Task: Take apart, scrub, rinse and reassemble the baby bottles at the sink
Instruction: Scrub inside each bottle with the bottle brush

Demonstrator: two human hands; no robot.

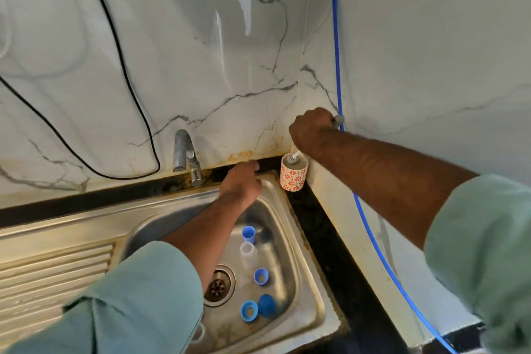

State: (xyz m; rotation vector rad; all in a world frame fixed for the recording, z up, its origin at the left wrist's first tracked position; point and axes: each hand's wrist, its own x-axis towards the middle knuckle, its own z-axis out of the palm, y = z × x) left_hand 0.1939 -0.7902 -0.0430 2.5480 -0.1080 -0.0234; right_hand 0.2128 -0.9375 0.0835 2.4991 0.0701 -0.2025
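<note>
Fingers of the right hand (311, 131) are curled round a small grey knob (339, 119) where the blue hose (334, 37) meets the corner of the wall, gripping it as one would a valve. Directly below that hand, at six o'clock, a bottle brush (294, 156) stands in a red-flowered cup (293, 175), bristle head up, its long axis near vertical and tilted slightly toward one o'clock. The left hand (240, 182) reaches across the sink (321, 307) with straight fingers resting on the back rim, holding nothing; the tap (185, 152) is at nine o'clock from it, the cup at three o'clock. The right hand looks nearer the brush. Below the left forearm, at six o'clock, the bottle parts lie in the basin: a clear bottle (248, 253) on its side with a blue cap (248, 231) at its far end, long axis running twelve to six, then blue rings (248, 310) and a blue dome cap (266, 304) beside the drain (217, 286).
</note>
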